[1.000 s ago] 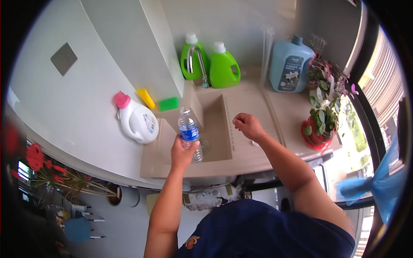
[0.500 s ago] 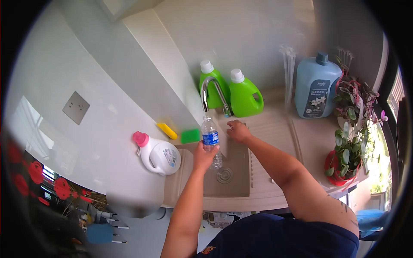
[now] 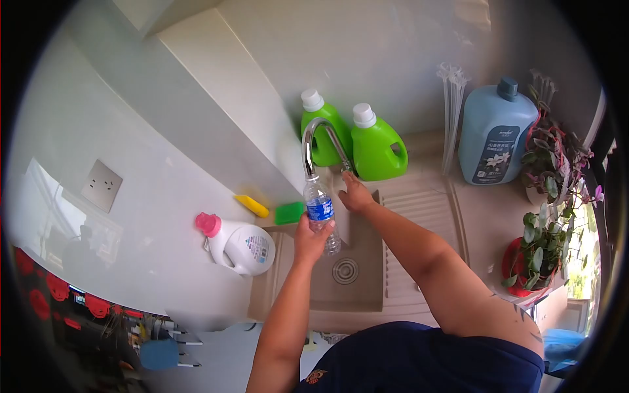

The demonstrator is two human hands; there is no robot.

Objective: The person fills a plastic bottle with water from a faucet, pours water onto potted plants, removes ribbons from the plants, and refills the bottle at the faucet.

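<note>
My left hand [image 3: 312,237] is wrapped around a clear plastic water bottle [image 3: 320,208] with a blue label. The bottle stands nearly upright over the sink [image 3: 354,298], its uncapped mouth right under the spout of the chrome faucet [image 3: 306,147]. Whether water runs into it I cannot make out. At the foot of the faucet, my right hand [image 3: 356,194] has its fingers closed on the tap handle, which they mostly cover. Left of the bottle are a green sponge [image 3: 289,212] and a yellow sponge [image 3: 251,205].
Two green detergent jugs [image 3: 379,150] stand behind the faucet. A white jug with a pink cap [image 3: 246,247] is on the left. A ridged drainboard [image 3: 419,229], a blue bottle [image 3: 496,137] and a potted plant [image 3: 524,262] are to the right.
My right hand has moved from beside the faucet base up onto the tap handle. The bottle's mouth has come up closer to the spout. The view has shifted slightly.
</note>
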